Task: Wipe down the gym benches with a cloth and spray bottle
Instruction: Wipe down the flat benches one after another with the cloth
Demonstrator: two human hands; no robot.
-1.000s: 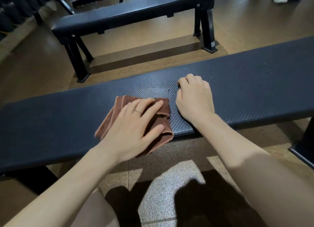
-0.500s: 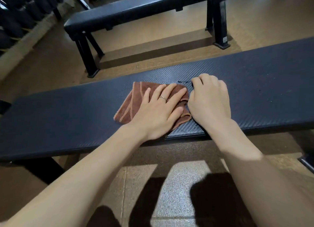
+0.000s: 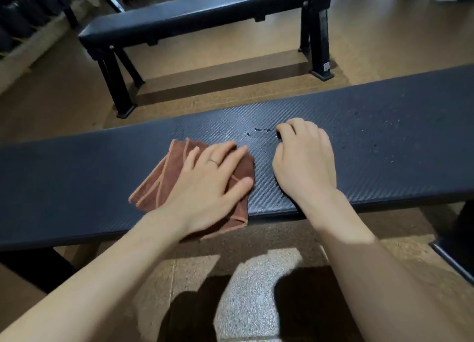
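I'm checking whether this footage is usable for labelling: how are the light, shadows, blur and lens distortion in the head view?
Head view: dim indoor light, with one bright patch on the floor cut by dark shadows; the near bench curves from wide-angle distortion; the left hand on the cloth and the right hand are fairly sharp, the far bench and top corners soft; droplets glint on the near bench.
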